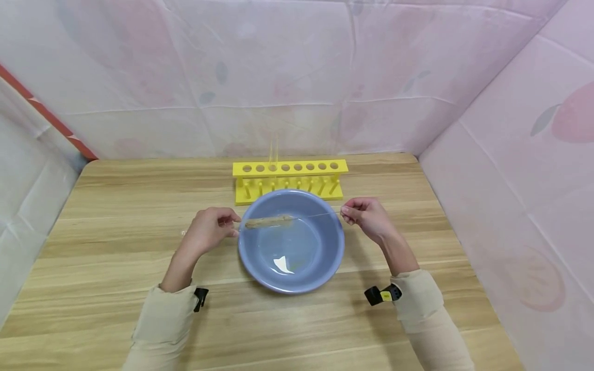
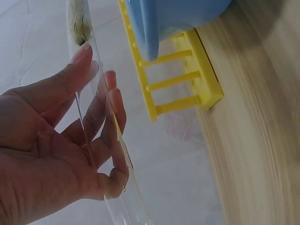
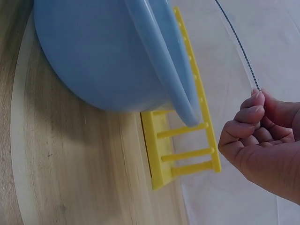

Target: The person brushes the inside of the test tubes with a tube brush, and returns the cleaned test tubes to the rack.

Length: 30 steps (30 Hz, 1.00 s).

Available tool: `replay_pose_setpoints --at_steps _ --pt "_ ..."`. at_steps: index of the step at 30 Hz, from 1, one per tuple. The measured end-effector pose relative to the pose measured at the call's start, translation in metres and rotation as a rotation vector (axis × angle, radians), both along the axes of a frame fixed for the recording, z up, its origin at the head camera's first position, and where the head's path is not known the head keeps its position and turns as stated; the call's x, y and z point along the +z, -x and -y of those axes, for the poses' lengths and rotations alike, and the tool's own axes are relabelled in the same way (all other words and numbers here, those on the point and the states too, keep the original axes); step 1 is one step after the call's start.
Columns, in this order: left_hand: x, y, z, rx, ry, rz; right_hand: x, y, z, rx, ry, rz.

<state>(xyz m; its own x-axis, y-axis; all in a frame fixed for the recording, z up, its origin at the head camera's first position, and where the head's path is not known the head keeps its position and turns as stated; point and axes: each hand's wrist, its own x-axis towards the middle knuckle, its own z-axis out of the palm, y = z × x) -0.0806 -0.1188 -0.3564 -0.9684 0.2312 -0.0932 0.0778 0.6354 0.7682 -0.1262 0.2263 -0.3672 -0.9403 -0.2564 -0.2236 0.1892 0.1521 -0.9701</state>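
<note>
My left hand (image 1: 209,232) holds a clear glass test tube (image 2: 124,206) at the left rim of the blue basin (image 1: 297,289). In the left wrist view the thumb and fingers curl round the glass. Pale bristles of a test tube brush (image 1: 269,222) show inside the tube, over the basin. From the bristles a thin twisted wire (image 3: 240,47) runs right to my right hand (image 1: 368,219). Thumb and fingertips of that hand pinch the wire's end, just beyond the basin's right rim. Water lies in the basin below.
Behind the basin stands a yellow test tube rack (image 1: 290,168) with a row of holes and pegs. One clear tube (image 1: 274,149) stands upright in it. The wooden table (image 1: 125,206) meets sheet-covered walls (image 1: 278,77) at the back and sides.
</note>
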Motion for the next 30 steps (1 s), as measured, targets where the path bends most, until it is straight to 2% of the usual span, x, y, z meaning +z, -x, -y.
replay_pose_setpoints --at_steps 6,13,19,30 --pt "0.002 0.001 -0.002 0.006 0.002 0.033 0.002 0.0 0.008 0.011 -0.001 0.009" --pt "0.009 0.004 -0.012 -0.004 0.054 -0.024 0.002 -0.001 0.025 0.035 0.005 0.02" --pt "0.013 0.006 -0.02 -0.004 0.075 -0.019 0.003 -0.002 0.039 0.048 -0.009 0.009" --pt "0.014 0.006 -0.035 -0.011 0.051 -0.038 0.003 -0.004 0.06 0.098 -0.091 0.026"
